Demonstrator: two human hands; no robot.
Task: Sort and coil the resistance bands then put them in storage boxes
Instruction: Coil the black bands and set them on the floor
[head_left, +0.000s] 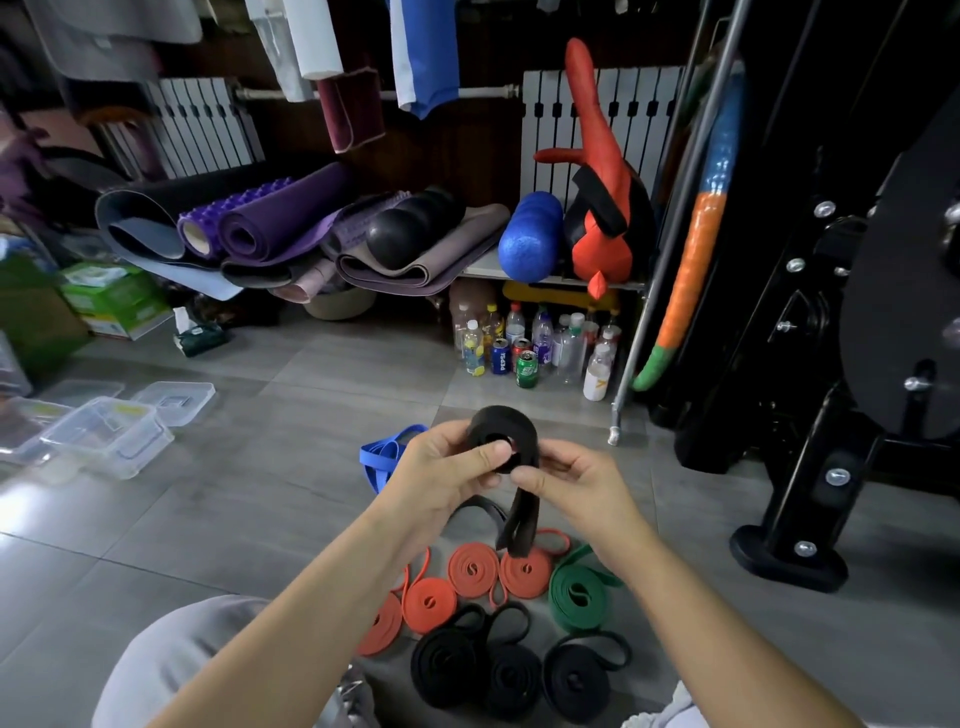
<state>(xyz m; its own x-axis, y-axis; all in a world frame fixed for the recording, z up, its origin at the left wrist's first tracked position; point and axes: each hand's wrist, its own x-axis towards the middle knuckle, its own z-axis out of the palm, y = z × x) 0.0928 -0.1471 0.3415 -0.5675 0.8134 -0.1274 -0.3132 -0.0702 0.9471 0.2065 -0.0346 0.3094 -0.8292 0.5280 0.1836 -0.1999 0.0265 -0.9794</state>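
The wide black rubber resistance band (501, 434) is up between both hands: the left hand (441, 470) pinches its half-wound coil and the right hand (569, 483) curls round its edge. Its loose end hangs straight down, nearer the right hand. The clear plastic storage boxes (111, 439) sit well off to the left.

The grey tiled floor (260, 519) carries the coiled bands at 6 o'clock: orange coils (472, 569), a green coil (576, 592) and black coils (511, 675). From them, a loose blue band (382, 457) lies at 11 o'clock, clear plastic boxes (109, 436) at 10, bottles and cans (535, 348) at 12, and a black machine foot (789, 558) at 3.
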